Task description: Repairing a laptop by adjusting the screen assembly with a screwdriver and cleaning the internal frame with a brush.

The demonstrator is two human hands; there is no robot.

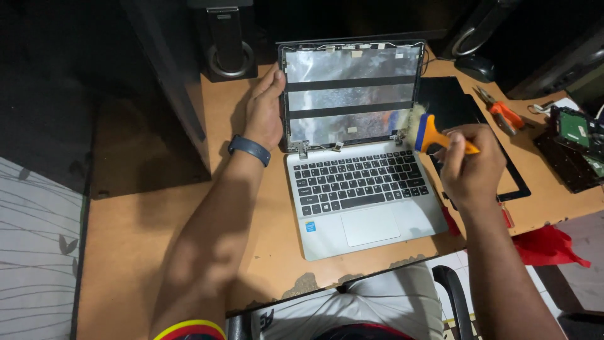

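The right hand (470,165), right of centre in the frame, is closed around an orange-handled brush (434,135) whose bristles meet the lower right corner of the laptop's bare lid (350,94). The left hand (264,112) lies open, fingers steadying the lid's left edge. The laptop (362,195) sits mid-frame on the brown surface (138,233), pliers (500,110) at upper right.

brush (426,130) bristles blurred, circuit board (576,129) cut by right edge, chair (454,299) mostly hidden under desk (138,226)
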